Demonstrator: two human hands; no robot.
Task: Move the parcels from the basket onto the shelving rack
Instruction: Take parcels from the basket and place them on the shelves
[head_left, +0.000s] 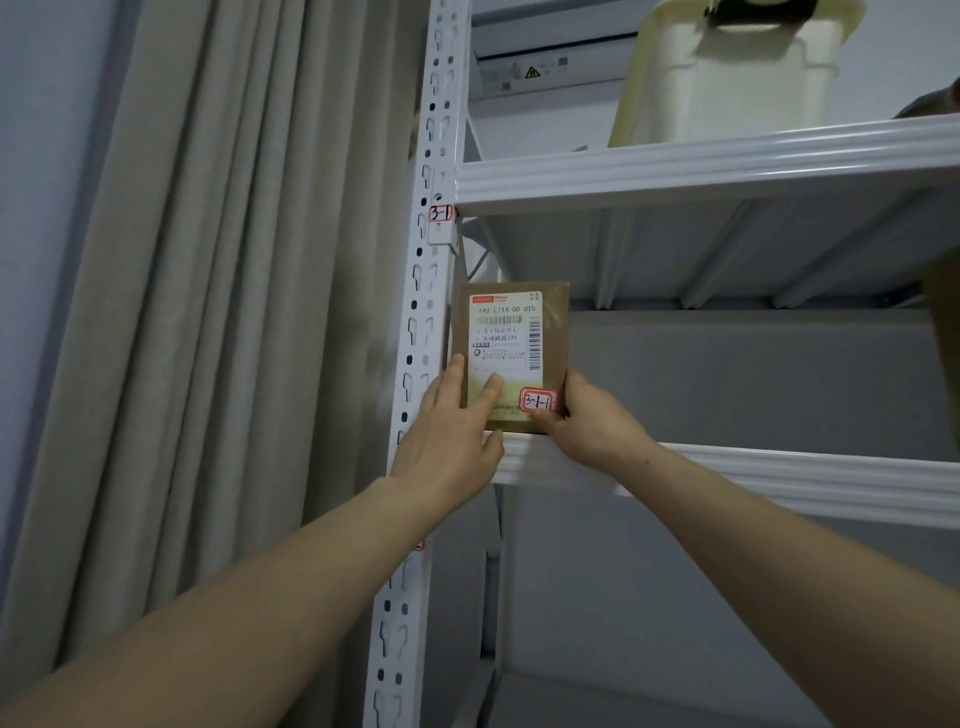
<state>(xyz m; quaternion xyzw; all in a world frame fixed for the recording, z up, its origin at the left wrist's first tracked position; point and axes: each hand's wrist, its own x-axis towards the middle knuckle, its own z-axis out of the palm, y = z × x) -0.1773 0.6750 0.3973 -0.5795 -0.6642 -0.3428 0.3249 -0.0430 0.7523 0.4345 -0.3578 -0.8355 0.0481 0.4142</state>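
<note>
The white metal shelving rack (727, 166) carries a flat brown cardboard parcel (555, 343) standing upright on its middle shelf, at the left end beside the slotted post (415, 322); a cream plastic tub (727, 88) sits on the shelf above, further right

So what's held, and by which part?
The brown parcel, upright on the shelf: right hand grips its lower right corner; left hand lays straight fingers on its lower left face.
</note>
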